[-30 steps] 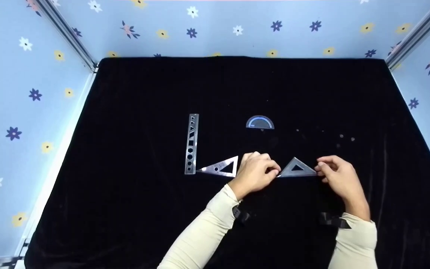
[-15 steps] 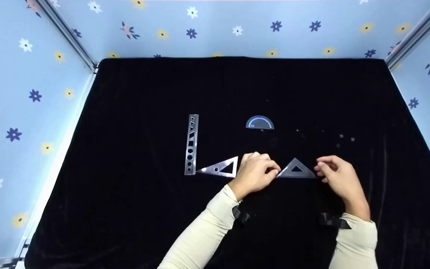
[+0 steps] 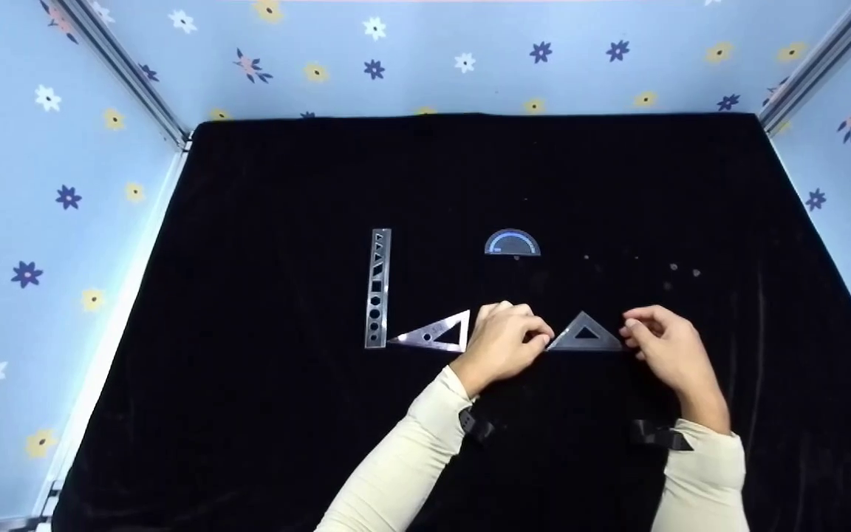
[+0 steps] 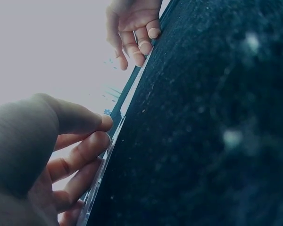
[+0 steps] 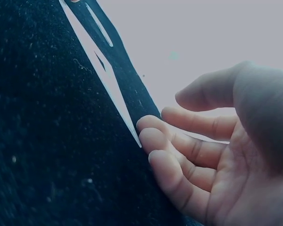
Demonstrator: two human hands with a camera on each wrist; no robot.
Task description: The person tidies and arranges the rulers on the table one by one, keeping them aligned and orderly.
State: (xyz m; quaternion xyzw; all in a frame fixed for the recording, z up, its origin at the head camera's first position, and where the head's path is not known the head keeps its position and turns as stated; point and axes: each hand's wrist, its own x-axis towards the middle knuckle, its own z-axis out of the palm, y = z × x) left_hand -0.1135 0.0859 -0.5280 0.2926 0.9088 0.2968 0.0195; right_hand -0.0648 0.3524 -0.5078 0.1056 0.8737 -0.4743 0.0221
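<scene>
A clear set square (image 3: 589,343) with a triangular cut-out lies flat on the black cloth between both hands, its long edge toward the person. My left hand (image 3: 505,341) is at its left corner, thumb and bent fingertips (image 4: 103,139) close together right at the clear plastic edge in the left wrist view. Beside its right corner is my right hand (image 3: 665,343). In the right wrist view its fingers are loosely curved, the thumb (image 5: 193,96) stands apart, and the set square's tip (image 5: 134,136) lies right by the fingertips. A second, narrower set square (image 3: 414,338) lies left of the left hand.
A clear ruler (image 3: 377,288) with cut-out shapes stands lengthwise at the left, its lower end by the narrow set square's point. A small protractor (image 3: 513,243) with blue markings lies farther back. Pale specks (image 3: 674,267) dot the cloth at right. Flowered panels (image 3: 425,59) surround the table.
The set square between the hands has shifted very slightly left, and its right corner sits a little lower. The right hand has edged slightly left; the left hand has hardly moved.
</scene>
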